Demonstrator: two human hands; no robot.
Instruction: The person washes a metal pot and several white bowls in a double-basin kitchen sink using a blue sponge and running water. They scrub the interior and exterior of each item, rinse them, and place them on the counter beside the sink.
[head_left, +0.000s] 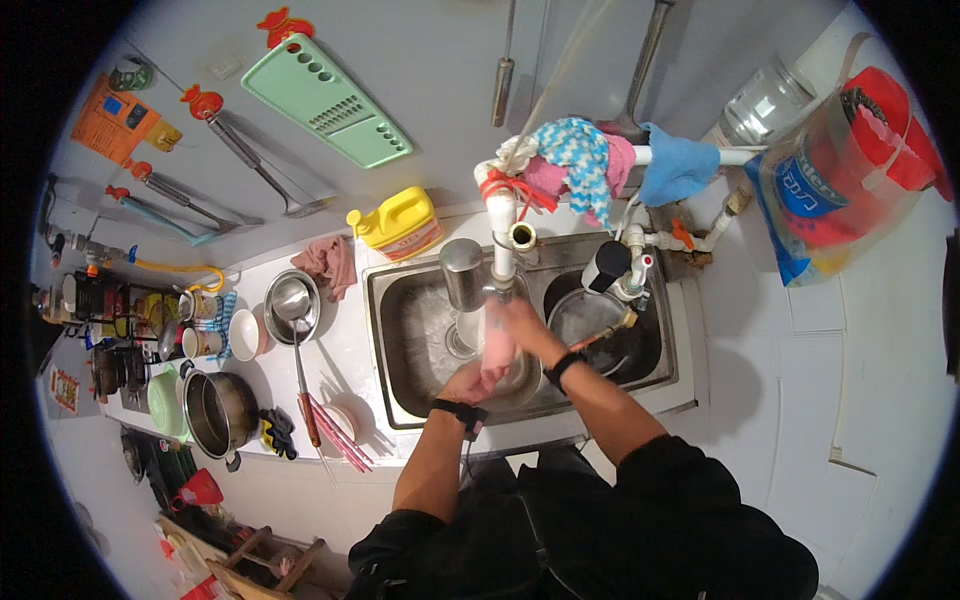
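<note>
Over the left basin of the steel double sink (397, 422), my left hand (474, 381) grips the lower end of a pink bowl (498, 343), which looks tilted on its side. My right hand (519, 322) is at the bowl's upper part, beneath the tap; its fingers are blurred, and whether they grip the bowl is unclear. White pipework (502, 247) with a red tie rises just behind. A steel cylinder (463, 274) stands at the basin's back edge. Water wets the basin floor around the drain. In the right basin lies a round pan (589, 319) with a wooden-handled brush across it.
Left of the sink are a steel bowl with a ladle (291, 300), a pink cloth (328, 266), pink chopsticks (341, 435) and a deep pot (219, 412). A yellow jug (401, 225) stands behind. Cloths (574, 165) hang on the pipe; a plastic bag (840, 172) is at right.
</note>
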